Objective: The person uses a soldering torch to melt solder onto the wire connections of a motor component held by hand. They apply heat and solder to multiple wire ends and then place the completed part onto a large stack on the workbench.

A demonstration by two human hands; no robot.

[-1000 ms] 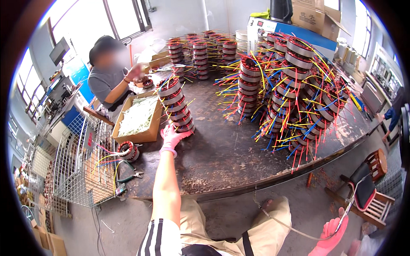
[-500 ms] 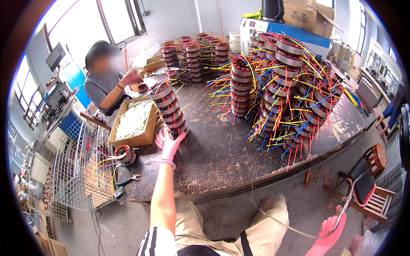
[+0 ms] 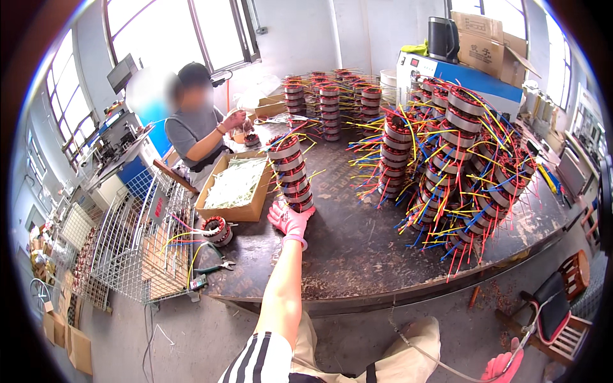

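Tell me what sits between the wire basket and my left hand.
In the head view, one wound ring stands on the tabletop between your left hand and the basket, near the open carton.

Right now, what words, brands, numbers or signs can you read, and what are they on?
I won't copy words out, but writing is here:
Brown box: dark printed characters.
Wire basket: red letters on a dark sign.
Table: faint letters, too blurred to read fully.
Blue-and-white machine: panel marks too small to read.

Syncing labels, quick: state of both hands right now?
Left hand: open, fingers spread against the base of a coil stack.
Right hand: holding a thin metal tool.
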